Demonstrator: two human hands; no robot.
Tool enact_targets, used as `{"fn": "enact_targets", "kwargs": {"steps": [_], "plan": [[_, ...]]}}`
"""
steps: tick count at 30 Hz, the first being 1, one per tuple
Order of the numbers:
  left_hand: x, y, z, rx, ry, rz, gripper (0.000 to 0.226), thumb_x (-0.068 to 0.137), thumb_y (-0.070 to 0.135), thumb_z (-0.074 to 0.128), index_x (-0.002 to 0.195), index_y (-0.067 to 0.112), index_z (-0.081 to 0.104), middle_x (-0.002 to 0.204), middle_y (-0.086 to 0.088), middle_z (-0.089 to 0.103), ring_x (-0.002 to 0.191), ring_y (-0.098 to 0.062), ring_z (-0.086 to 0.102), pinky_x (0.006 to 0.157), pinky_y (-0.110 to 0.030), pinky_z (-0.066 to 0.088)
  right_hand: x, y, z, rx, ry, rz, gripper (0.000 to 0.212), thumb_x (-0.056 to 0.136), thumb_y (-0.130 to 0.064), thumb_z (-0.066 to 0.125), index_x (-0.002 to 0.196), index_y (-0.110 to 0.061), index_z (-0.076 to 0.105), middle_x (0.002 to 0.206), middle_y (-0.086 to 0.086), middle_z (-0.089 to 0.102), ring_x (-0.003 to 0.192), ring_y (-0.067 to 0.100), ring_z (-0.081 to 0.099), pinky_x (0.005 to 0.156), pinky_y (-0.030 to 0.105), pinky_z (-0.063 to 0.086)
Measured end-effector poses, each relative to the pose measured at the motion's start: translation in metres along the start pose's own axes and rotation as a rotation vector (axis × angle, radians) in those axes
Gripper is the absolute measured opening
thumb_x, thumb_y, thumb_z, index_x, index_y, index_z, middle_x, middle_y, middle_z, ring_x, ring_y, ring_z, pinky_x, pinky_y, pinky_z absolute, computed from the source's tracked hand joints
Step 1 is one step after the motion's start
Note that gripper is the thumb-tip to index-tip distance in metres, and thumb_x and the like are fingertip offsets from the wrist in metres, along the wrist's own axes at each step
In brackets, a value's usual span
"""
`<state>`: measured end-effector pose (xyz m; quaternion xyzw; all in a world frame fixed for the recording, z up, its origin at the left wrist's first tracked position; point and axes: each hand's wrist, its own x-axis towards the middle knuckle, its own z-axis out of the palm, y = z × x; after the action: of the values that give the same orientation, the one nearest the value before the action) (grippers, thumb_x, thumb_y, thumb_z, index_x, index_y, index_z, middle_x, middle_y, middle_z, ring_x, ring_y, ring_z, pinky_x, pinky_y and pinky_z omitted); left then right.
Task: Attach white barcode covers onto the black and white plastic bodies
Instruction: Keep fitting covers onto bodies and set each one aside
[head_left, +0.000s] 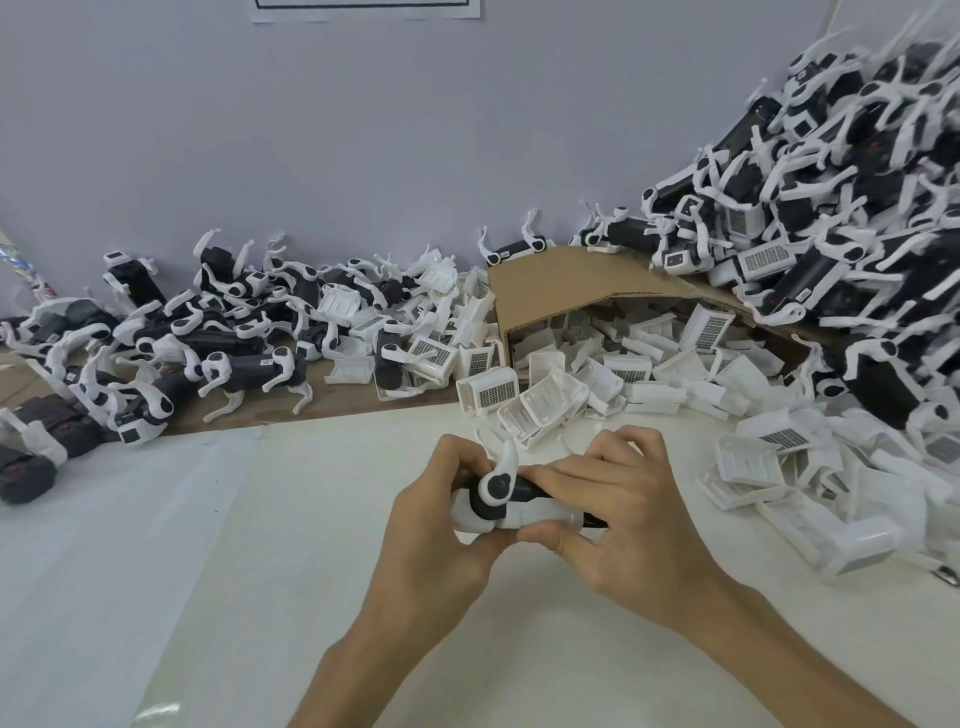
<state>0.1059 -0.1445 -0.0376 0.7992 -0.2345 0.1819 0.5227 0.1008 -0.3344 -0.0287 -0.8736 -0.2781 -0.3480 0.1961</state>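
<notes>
**A:** Hands first, what is seen?

**B:** Both are clamped on one black and white plastic body (498, 491). It is held just above the white table top (260, 571), front centre. The left hand (441, 519) is curled round its left end. The right hand (623, 514) is curled round its right end, with the thumb pressed on a white plastic panel (540, 515) on the near side. The two hands are nearly touching.

**A:** Axis and heading?

**B:** The long axis is laid left to right, with the right end a little lower. A round black joint at the left end is turned toward the camera. A white plastic leg (506, 452) is pointed up and away from it. Whether the panel is a seated cover cannot be told.

**A:** Beyond the hands?

**B:** Loose white plastic barcode covers (540, 402) are scattered just past the fingers and heaped to the right. Many are spilled from a brown cardboard box (561, 280) tipped on its side with its mouth toward the camera. Some are lying label up, some hollow side up. A tall heap of black and white bodies (831, 208) is piled on and behind the box at right. A lower heap of bodies (208, 338) is spread at left on a flat brown cardboard sheet (337, 402). A pale lilac wall (363, 130) is seen behind. A white paper sheet (363, 8) with a black border is cut off at the top edge.

**A:** Any writing?

**B:** Dark grid-pattern labels are seen on the covers, but nothing on them can be read. Small stickers on a few bodies are too small to read.
</notes>
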Motion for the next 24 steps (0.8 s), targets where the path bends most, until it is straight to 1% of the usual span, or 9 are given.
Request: {"fn": "enact_targets", "kwargs": {"steps": [3, 5, 7, 9, 13, 15, 17, 21, 24], "plan": [[-0.001, 0.002, 0.0, -0.086, -0.011, -0.067, 0.049, 0.071, 0.038, 0.088, 0.101, 0.039, 0.049, 0.095, 0.014, 0.068, 0.087, -0.012, 0.066, 0.073, -0.014, 0.049, 0.003, 0.0, -0.003, 0.148, -0.117, 0.196, 0.039, 0.085, -0.062, 0.058, 0.104, -0.032, 0.074, 0.077, -0.016, 0.065, 0.08, 0.009, 0.049, 0.089, 0.025, 0.029], [-0.001, 0.002, 0.002, -0.213, 0.039, -0.15, 0.045, 0.071, 0.045, 0.08, 0.107, 0.037, 0.053, 0.098, 0.012, 0.068, 0.09, -0.012, 0.067, 0.078, -0.024, 0.054, 0.004, 0.002, -0.006, 0.408, -0.192, 0.405, 0.039, 0.08, -0.065, 0.058, 0.109, -0.043, 0.072, 0.086, -0.011, 0.068, 0.094, 0.009, 0.056, 0.091, 0.015, 0.033], [0.001, 0.001, 0.0, -0.326, 0.125, -0.211, 0.042, 0.071, 0.047, 0.076, 0.107, 0.033, 0.058, 0.097, 0.001, 0.067, 0.087, -0.019, 0.065, 0.078, -0.035, 0.055, 0.004, 0.003, -0.01, 0.678, -0.249, 0.496, 0.035, 0.081, -0.053, 0.066, 0.115, -0.045, 0.069, 0.097, -0.008, 0.072, 0.102, 0.012, 0.062, 0.089, 0.013, 0.042], [0.005, 0.0, -0.006, -0.392, 0.186, -0.256, 0.038, 0.072, 0.047, 0.074, 0.104, 0.03, 0.061, 0.094, -0.005, 0.068, 0.083, -0.02, 0.064, 0.073, -0.034, 0.055, 0.004, 0.003, -0.012, 0.792, -0.265, 0.5, 0.034, 0.084, -0.037, 0.07, 0.117, -0.041, 0.068, 0.102, -0.005, 0.072, 0.104, 0.013, 0.065, 0.09, 0.018, 0.047], [0.009, -0.004, -0.011, -0.398, 0.209, -0.305, 0.019, 0.084, 0.041, 0.063, 0.097, 0.026, 0.064, 0.09, 0.008, 0.069, 0.079, -0.002, 0.063, 0.062, -0.013, 0.048, 0.01, -0.005, -0.013, 0.896, -0.291, 0.603, 0.033, 0.082, -0.029, 0.069, 0.115, -0.031, 0.071, 0.107, -0.003, 0.074, 0.105, 0.014, 0.066, 0.094, 0.023, 0.049], [0.009, -0.007, -0.008, -0.405, 0.233, -0.349, 0.023, 0.088, 0.045, 0.051, 0.096, 0.028, 0.065, 0.092, 0.009, 0.069, 0.082, -0.006, 0.062, 0.068, -0.019, 0.047, 0.013, -0.005, -0.016, 1.007, -0.337, 0.708, 0.036, 0.081, -0.027, 0.068, 0.116, -0.02, 0.072, 0.113, 0.001, 0.074, 0.108, 0.016, 0.067, 0.094, 0.028, 0.051], [0.01, -0.01, -0.007, -0.414, 0.31, -0.399, 0.024, 0.093, 0.045, 0.048, 0.095, 0.027, 0.065, 0.095, 0.008, 0.069, 0.086, -0.01, 0.063, 0.074, -0.028, 0.046, 0.018, -0.002, -0.022, 1.041, -0.36, 0.826, 0.038, 0.08, -0.03, 0.066, 0.114, -0.015, 0.073, 0.112, 0.008, 0.074, 0.102, 0.018, 0.066, 0.088, 0.025, 0.048], [0.014, -0.022, -0.01, -0.33, 0.471, -0.475, 0.017, 0.105, 0.018, 0.046, 0.096, 0.021, 0.06, 0.098, -0.007, 0.068, 0.084, -0.026, 0.065, 0.07, -0.038, 0.047, 0.032, 0.012, -0.03, 1.135, -0.375, 1.074, 0.048, 0.079, -0.035, 0.071, 0.112, 0.0, 0.069, 0.104, 0.013, 0.069, 0.096, 0.026, 0.058, 0.084, 0.035, 0.041], [0.017, -0.028, -0.015, -0.365, 0.505, -0.561, 0.016, 0.105, 0.012, 0.044, 0.099, 0.011, 0.059, 0.099, -0.015, 0.064, 0.075, -0.029, 0.061, 0.066, -0.038, 0.044, 0.067, 0.034, -0.056, 1.376, -0.223, 1.211, 0.035, 0.081, -0.025, 0.067, 0.109, -0.004, 0.066, 0.1, 0.012, 0.072, 0.087, 0.026, 0.067, 0.078, 0.032, 0.053]]}}
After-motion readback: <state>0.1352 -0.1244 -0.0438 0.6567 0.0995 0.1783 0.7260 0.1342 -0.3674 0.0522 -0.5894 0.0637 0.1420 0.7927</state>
